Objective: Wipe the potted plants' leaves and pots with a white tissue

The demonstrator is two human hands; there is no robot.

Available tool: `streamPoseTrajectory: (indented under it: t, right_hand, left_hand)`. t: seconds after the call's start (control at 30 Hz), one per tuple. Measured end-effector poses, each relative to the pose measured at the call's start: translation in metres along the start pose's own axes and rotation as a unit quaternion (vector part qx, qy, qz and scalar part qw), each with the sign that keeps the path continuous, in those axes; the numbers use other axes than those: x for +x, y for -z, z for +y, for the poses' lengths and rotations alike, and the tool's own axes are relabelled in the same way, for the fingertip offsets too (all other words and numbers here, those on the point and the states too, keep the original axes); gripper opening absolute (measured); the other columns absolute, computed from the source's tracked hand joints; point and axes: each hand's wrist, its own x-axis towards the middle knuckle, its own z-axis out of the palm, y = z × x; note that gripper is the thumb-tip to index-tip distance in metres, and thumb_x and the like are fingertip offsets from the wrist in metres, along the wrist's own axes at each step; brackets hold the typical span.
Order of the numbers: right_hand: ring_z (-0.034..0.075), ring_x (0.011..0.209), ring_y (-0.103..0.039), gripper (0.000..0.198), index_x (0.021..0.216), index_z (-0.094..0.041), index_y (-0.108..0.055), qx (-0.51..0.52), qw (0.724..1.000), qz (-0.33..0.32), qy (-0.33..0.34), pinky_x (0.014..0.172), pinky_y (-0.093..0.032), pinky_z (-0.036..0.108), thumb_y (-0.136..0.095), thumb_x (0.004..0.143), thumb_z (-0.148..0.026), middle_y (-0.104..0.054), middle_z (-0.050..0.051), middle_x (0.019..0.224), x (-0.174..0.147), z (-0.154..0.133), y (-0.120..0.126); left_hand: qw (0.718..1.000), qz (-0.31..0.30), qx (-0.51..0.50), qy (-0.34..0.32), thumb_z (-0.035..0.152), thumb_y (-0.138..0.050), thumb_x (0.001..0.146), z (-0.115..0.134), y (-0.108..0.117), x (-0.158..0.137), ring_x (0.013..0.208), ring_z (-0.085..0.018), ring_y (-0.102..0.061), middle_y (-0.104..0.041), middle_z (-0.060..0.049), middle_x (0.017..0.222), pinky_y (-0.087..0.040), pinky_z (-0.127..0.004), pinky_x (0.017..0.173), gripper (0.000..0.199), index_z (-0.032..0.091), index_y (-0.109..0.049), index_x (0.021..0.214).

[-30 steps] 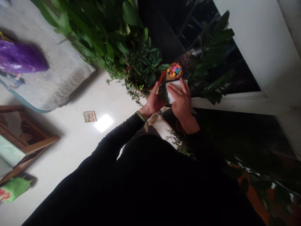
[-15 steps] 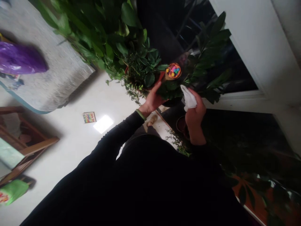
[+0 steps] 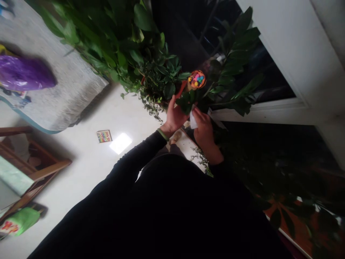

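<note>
Houseplants (image 3: 107,43), with a right hand (image 3: 204,130) pinching a white cloth (image 3: 193,120) among them

A pale floor (image 3: 81,176) spreads across the left of the view, and a white frame (image 3: 291,54) borders dark glass at the upper right. At the upper left lies a broad grey cover (image 3: 75,72) with a teal edge. The houseplants fill the top centre, hanging out over the floor; a feather-leaved plant (image 3: 238,59) stands to their right, in front of the glass. The person's black top (image 3: 161,205) takes up the lower middle. A brown wooden stand (image 3: 51,170) reaches in from the left edge, and a shiny purple bag (image 3: 24,72) rests on the grey cover. Below the stand is a green packet (image 3: 28,218) with a red print.

The left hand (image 3: 175,117) reaches to the plants, its thumb spread from the other fingers, whose tips pass behind dark leaves (image 3: 187,102); whether they grip a leaf I cannot tell. The right hand faces it, its fingers pinching the white cloth at those leaves; whether cloth and leaf touch is too dark to make out. A flat booklet (image 3: 104,136) with colourful lettering lies on the floor. Beyond the hands sits a tan cup (image 3: 190,86) with an orange rim. A pale green band (image 3: 163,134) circles the left wrist. Smallest are the round pieces (image 3: 197,78) filling the cup, pink, yellow and blue among them.
</note>
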Motion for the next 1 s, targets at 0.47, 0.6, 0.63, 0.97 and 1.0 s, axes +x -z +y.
streamPoseTrajectory:
  t: [0.47,0.6,0.63,0.97,1.0]
  right_hand:
    - [0.028,0.118,-0.080,0.046,0.123,-0.018,-0.080,0.281,0.910,0.210,-0.221,0.118,-0.061,0.050,-0.058,0.086,-0.032,-0.086,0.011,0.124,-0.015,0.018,0.029]
    - [0.027,0.123,-0.077,0.051,0.123,-0.014,-0.080,0.257,0.896,0.303,-0.197,0.128,-0.053,0.050,-0.056,0.080,-0.025,-0.083,0.013,0.126,0.007,0.017,0.039]
    - [0.028,0.125,-0.077,0.053,0.125,-0.014,-0.080,0.253,0.899,0.307,-0.185,0.129,-0.052,0.051,-0.053,0.079,-0.022,-0.083,0.014,0.128,0.012,0.016,0.039]
    - [0.026,0.130,-0.077,0.061,0.131,-0.014,-0.078,0.195,0.924,0.286,-0.165,0.128,-0.054,0.046,-0.047,0.078,-0.015,-0.083,0.015,0.135,0.012,0.017,0.033]
    - [0.027,0.129,-0.077,0.058,0.130,-0.014,-0.078,0.189,0.924,0.290,-0.161,0.127,-0.054,0.047,-0.047,0.081,-0.015,-0.083,0.016,0.134,0.011,0.020,0.033]
  left_hand:
    - [0.999,0.034,-0.006,-0.001,0.067,-0.039,0.115,0.010,0.011,0.013,0.148,-0.036,-0.069,-0.084,-0.011,0.114,-0.057,-0.055,0.124,0.060,0.022,-0.077,0.128]
    - [0.998,0.064,0.004,0.019,0.054,-0.042,0.117,0.006,0.015,0.021,0.147,-0.034,-0.071,-0.083,-0.012,0.120,-0.057,-0.053,0.127,0.047,0.020,-0.075,0.124]
    - [0.997,0.077,0.013,0.018,0.047,-0.044,0.117,0.003,0.017,0.023,0.147,-0.033,-0.071,-0.083,-0.012,0.117,-0.057,-0.051,0.127,0.041,0.019,-0.075,0.119]
    - [0.984,0.110,0.139,-0.007,0.007,-0.071,0.098,-0.051,0.007,0.031,0.139,-0.023,-0.075,-0.084,-0.005,0.113,-0.048,-0.042,0.133,0.016,0.021,-0.074,0.104]
    - [0.983,0.120,0.136,-0.005,0.006,-0.069,0.100,-0.054,0.002,0.035,0.139,-0.023,-0.075,-0.084,-0.005,0.114,-0.048,-0.041,0.133,0.018,0.021,-0.075,0.108]
